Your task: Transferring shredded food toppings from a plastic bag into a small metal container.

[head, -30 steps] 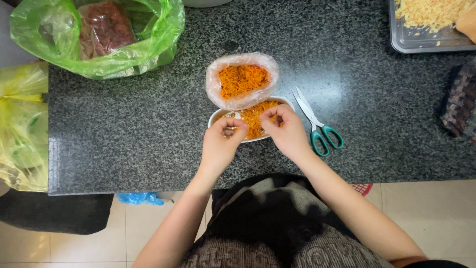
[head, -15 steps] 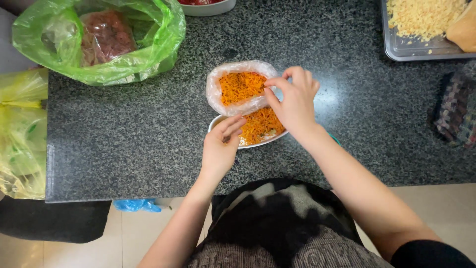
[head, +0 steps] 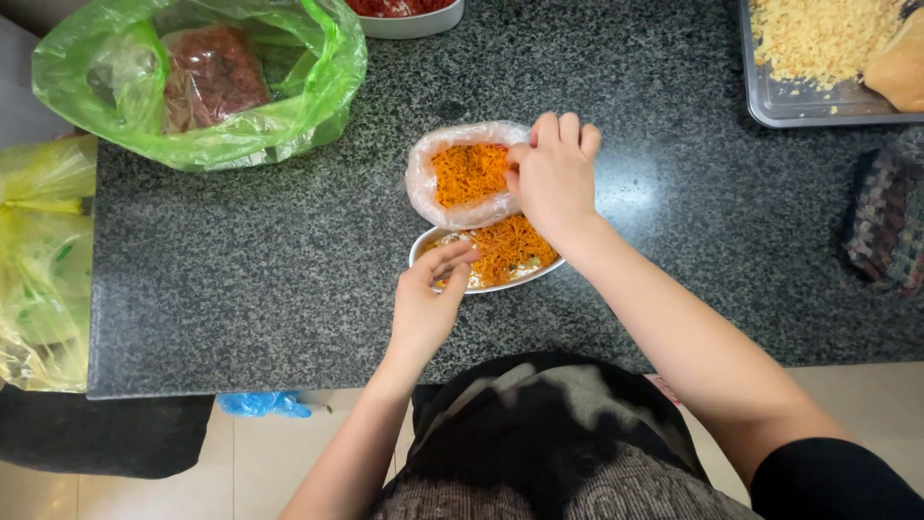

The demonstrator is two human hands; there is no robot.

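Right hand [head: 551, 178] reaching into bag [head: 423, 183] of orange shreds [head: 468, 173] on worktop [head: 241, 270], fingers pinching, catch hidden. Left hand [head: 428, 299] resting loosely open on bowl [head: 420, 252] rim, steadying. Bowl already topped with shreds, touching bag.

Single head-worn view, looking steeply down from close above onto a dark granite counter [head: 241, 279] and the wearer's forearms.

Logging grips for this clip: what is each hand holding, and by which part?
The right hand pinches the clear bag at its right edge. The left hand rests on the white dish; a grip cannot be told.
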